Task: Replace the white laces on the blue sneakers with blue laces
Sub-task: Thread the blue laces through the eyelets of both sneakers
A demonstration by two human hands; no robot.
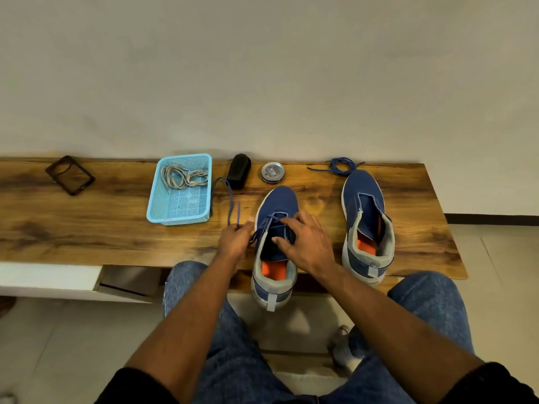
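No brand name or legible writing could be made out; the marking on the tin lid was too small to read.

The wooden bench top [87, 228] was a long slab with dark, pronounced grain and an irregular right end. Both hands worked over its near edge.

The left sneaker [275, 243] lay under the right hand, toe pointing away, its heel overhanging the near edge. It had a blue mesh upper, grey collar and heel tab, and an orange insole. The right sneaker [366, 225], of the same make-up and unlaced, stood well to the right of the right hand.

The light blue basket [180, 211], perforated plastic and rectangular, sat beyond and left of the left hand and held the white laces [183, 176] in a loose coil.

The right hand [306, 243] rested on the left sneaker's tongue area, fingers curled at the crossed blue lace [232, 199]. The left hand [236, 240], just beside the shoe, pinched that lace's strands, which ran up and away from it.

Beyond the hands lay a black brush [239, 170] and a round metal tin [273, 172]. The spare blue lace [342, 166] lay coiled beyond the right sneaker's toe. A dark phone case [70, 174] lay far left.
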